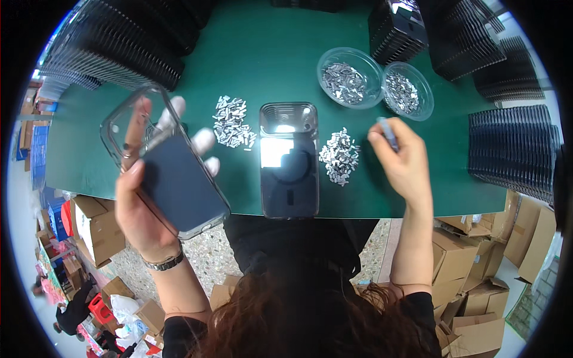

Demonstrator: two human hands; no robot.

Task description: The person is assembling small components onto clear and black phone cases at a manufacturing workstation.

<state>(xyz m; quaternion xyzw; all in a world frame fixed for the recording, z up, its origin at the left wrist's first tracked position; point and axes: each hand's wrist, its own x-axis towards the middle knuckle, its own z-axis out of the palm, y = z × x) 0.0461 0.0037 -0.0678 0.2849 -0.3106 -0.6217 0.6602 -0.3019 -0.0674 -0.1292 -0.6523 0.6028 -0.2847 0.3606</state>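
My left hand is raised at the left with its fingers wrapped round a phone case. This case has a clear frame, a dark back panel and a see-through camera end, and it is tilted. White covers sit on several of that hand's fingertips. A second phone case lies flat at the table's front edge, its shiny dark back reflecting light. My right hand is over the table, right of a small pile of silvery pieces. Its fingers close round a small grey-blue thing whose kind is unclear.
Another pile of silvery pieces lies left of the flat case. Two clear bowls of such pieces stand at the back right. Stacks of black cases line both sides of the green table. Cardboard boxes crowd the floor.
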